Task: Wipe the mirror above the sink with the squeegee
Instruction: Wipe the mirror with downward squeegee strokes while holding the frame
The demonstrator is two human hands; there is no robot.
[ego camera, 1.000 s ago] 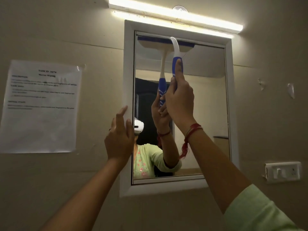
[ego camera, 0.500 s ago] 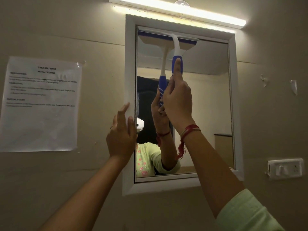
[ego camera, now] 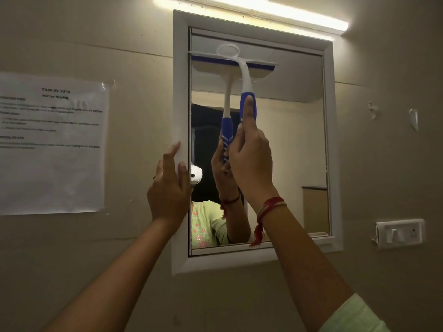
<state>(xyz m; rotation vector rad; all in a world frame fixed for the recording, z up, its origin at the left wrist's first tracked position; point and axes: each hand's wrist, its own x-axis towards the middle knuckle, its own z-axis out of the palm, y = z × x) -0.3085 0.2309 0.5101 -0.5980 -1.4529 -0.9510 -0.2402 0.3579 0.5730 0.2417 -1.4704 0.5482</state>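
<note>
A white-framed mirror [ego camera: 294, 144] hangs on the beige wall. A squeegee [ego camera: 245, 82] with a white neck and blue grip lies flat against the glass, its blue blade across the upper left part of the mirror, a little below the top edge. My right hand [ego camera: 251, 164] is closed around the blue grip, thumb stretched up along it. My left hand [ego camera: 167, 188] rests on the mirror's left frame, fingers apart, holding nothing. The glass reflects the squeegee, my arm and a light green sleeve.
A lit tube light [ego camera: 275, 13] runs above the mirror. A printed paper sheet [ego camera: 51, 144] is taped to the wall at left. A white switch plate [ego camera: 399, 233] sits at the right, with bits of tape [ego camera: 413, 118] above it.
The squeegee blade has slid down from the mirror's top edge, with my right hand following. My left hand has stayed on the left frame.
</note>
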